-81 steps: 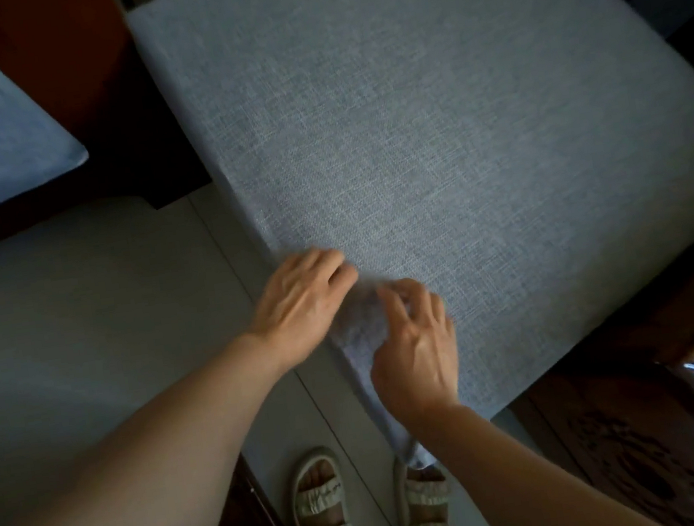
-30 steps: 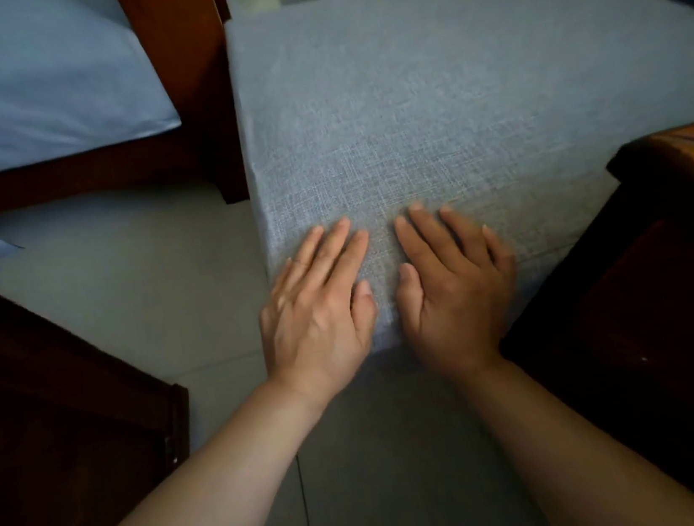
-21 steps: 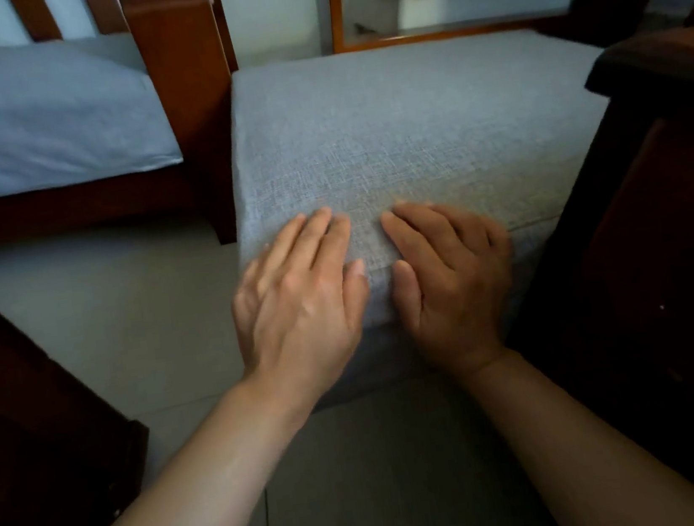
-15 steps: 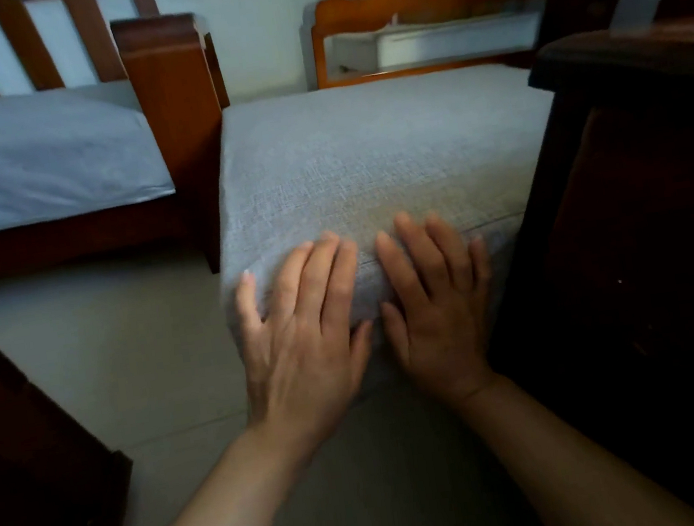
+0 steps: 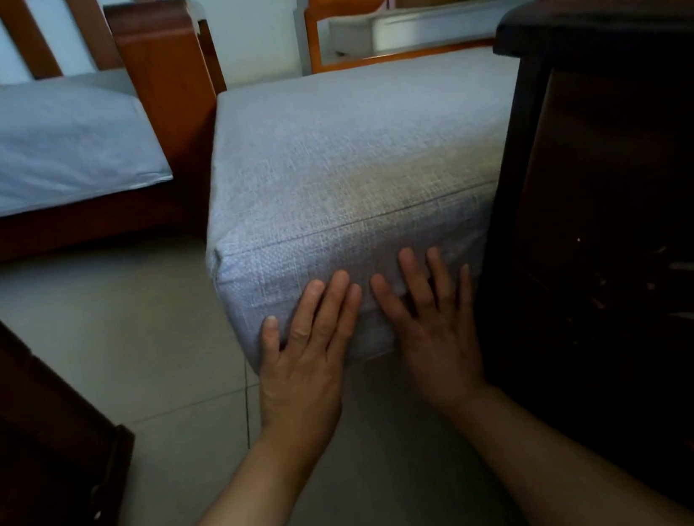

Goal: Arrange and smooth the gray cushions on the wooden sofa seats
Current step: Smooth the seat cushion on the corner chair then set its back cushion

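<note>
Two flat hands press on the near face of the cushion (image 5: 349, 161): the left hand (image 5: 304, 356) near its left corner, the right hand (image 5: 433, 331) just beside it, toward the dark armrest (image 5: 617, 183) at the right. Fingers are straight and spread on both, so neither grips anything; the palms only push against the fabric.

The cushion lies on a seat between that armrest and a reddish one (image 5: 170, 109) at the left, its near edge jutting toward the floor (image 5: 133, 326). A second cushion (image 5: 25, 146) sits on the sofa further left.

Judging by its thick, boxy shape and crisp seam, it is likely firm foam in a coarse woven cover: bulky but light, soft enough to dent, not slippery, not fragile. Flat palms on the near face suit sliding it back; to lift or turn it, the corners or side walls would give the best hold. The cover could bunch if dragged.
</note>
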Demonstrator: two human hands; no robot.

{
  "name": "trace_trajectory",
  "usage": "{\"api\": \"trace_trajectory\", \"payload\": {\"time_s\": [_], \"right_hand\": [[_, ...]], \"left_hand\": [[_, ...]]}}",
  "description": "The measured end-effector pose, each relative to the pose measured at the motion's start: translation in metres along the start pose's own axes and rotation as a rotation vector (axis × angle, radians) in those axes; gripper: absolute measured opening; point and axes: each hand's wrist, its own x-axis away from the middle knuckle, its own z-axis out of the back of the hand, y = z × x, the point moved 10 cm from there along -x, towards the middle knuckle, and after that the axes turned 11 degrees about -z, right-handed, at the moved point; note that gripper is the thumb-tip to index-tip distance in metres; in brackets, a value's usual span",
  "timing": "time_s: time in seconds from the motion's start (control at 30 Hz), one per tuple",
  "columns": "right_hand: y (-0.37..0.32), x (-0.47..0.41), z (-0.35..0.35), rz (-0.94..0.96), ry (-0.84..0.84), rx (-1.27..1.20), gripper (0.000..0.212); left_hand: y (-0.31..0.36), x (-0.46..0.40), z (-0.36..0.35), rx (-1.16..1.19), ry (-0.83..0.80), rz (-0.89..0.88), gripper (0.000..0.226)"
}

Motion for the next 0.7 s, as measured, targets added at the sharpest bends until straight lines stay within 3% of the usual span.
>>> {"api": "trace_trajectory", "payload": {"time_s": [0.1,0.37,0.7], "right_hand": [[0.001,-0.008,0.001,-0.05,0.076,-0.01,0.056],[0.0,-0.024,0.014,-0.122,0.095,-0.078,0.059],[-0.017,-0.11,0.051,-0.159,-0.003,-0.247,0.059]], "left_hand": [[0.001,-0.003,-0.001,0.02,0.051,0.04,0.08],[-0.011,-0.017,0.012,-0.015,0.086,0.106,0.078],[-0.079,-0.075,0.052,0.087,0.063,0.265,0.106]]}}
